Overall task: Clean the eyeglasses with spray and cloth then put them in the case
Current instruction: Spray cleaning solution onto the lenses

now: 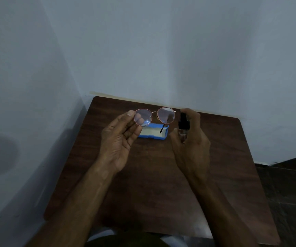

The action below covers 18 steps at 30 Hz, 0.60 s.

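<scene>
- table (152, 184): dark wood; both bare forearms reach across its near edge toward the case.
- left hand (118, 139): raised near-left of the case, palm turned to the person. Thumb and fingertips pinch the left rim of the eyeglasses.
- right hand (191, 145): raised near-right of the case, fingers curled round a small spray bottle (183, 125). Bottle upright, dark cap on top, one finger over the cap.
- eyeglasses (166, 114): round lenses, thin pinkish metal frame, held in the air over the case with the lenses facing the person. A dark temple tip hangs in front of the case's right end. The bottle is just beside the right lens.
- case (152, 133): blue, lid open, pale inside, flat on the table's far half, partly behind the left hand.
- wall (161, 50): pale, right behind the case at the table's far edge. A second wall left of the case makes a corner.
- floor (286, 184): dark, far right of the case.
</scene>
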Tool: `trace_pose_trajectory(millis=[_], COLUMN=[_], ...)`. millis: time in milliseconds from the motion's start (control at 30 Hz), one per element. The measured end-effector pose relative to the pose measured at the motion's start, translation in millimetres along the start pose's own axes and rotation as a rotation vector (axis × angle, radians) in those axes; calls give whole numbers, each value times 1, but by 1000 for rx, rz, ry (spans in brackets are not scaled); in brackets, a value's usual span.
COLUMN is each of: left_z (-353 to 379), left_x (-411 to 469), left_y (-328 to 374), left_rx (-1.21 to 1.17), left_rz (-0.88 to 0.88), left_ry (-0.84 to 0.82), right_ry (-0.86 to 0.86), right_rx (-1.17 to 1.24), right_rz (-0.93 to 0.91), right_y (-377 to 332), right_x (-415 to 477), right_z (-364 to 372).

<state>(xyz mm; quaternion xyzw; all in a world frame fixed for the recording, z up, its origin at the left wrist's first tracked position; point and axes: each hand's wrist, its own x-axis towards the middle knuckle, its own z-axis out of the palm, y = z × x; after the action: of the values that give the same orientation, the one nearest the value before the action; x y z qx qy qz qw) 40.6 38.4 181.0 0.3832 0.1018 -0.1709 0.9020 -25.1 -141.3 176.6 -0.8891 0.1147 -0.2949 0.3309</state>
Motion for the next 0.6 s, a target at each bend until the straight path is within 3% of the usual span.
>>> trace_pose_trajectory(millis=[600], left_z=[0], left_x=[9], left_y=[1], left_rx=[15], left_rz=[-30], left_ry=[-16], right_ry=[22], right_rx=[-182], right_rz=[-37], right_y=[13], right_x=[-12], right_z=[1])
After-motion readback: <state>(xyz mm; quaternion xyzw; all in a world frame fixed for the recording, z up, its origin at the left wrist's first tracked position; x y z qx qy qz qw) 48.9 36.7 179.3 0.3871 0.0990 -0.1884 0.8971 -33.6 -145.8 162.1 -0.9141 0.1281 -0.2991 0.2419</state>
